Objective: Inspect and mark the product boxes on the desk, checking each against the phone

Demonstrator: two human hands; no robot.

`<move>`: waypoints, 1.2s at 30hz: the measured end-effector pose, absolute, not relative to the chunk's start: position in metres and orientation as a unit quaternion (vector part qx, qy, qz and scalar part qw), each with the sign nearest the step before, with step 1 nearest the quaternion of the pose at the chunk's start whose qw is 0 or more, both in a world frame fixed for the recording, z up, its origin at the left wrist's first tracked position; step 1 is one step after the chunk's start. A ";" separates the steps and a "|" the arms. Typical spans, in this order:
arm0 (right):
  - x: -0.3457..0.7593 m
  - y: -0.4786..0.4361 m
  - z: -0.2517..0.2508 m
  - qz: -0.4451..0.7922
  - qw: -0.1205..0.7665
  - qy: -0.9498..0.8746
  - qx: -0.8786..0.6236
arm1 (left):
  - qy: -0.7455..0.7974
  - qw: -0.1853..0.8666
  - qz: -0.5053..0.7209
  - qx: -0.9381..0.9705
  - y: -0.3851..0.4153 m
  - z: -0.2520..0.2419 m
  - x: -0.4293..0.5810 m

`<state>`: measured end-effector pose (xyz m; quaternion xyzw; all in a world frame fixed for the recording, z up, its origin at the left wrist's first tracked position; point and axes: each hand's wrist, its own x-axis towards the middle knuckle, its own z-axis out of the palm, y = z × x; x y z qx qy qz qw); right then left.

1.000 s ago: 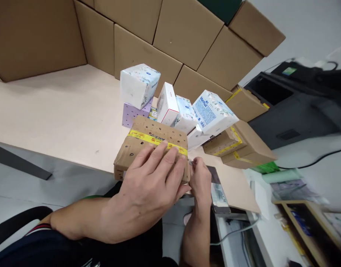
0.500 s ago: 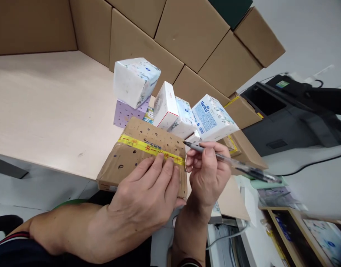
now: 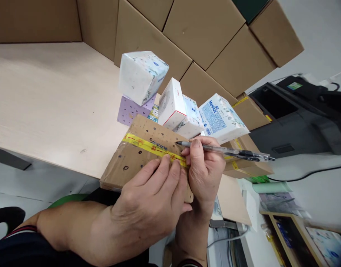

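Note:
A flat brown cardboard parcel (image 3: 131, 157) with a yellow tape band and many small pen marks lies at the near edge of the light wooden table (image 3: 48, 96). My left hand (image 3: 148, 200) lies flat on its near side, fingers stretched out and pressing it down. My right hand (image 3: 205, 172) is closed round a clear pen (image 3: 228, 151), whose tip touches the parcel's top just above the yellow tape.
Behind the parcel stand several tissue packs and small boxes: a white pack (image 3: 142, 76) on a purple box (image 3: 130, 111), a white-red box (image 3: 172, 102), a blue-printed pack (image 3: 224, 118). Large cartons (image 3: 198, 33) line the back. A black printer (image 3: 298, 115) sits right, taped parcels (image 3: 251, 111) beside it.
My right hand picked up the pen from beside the parcel, lifted it and brought its tip down onto the parcel's top. My left hand stayed pressed on the parcel.

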<state>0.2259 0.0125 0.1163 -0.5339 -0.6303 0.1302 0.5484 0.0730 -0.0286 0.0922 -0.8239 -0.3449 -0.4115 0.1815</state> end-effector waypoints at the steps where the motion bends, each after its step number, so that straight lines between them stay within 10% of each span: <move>1: 0.226 0.013 0.117 0.129 0.544 -0.635 -0.533 | -0.344 0.183 -0.412 -0.823 -0.028 0.092 0.073; 23: 0.227 0.014 0.122 0.099 0.510 -0.672 -0.527 | -0.338 0.185 -0.406 -0.828 -0.027 0.093 0.072; 30: 0.220 0.014 0.111 0.141 0.621 -0.585 -0.502 | -0.324 0.200 -0.418 -0.825 -0.024 0.090 0.072; 36: 0.247 -0.011 0.083 -0.020 0.623 -0.524 -0.581 | -0.321 0.199 -0.414 -0.828 -0.024 0.093 0.070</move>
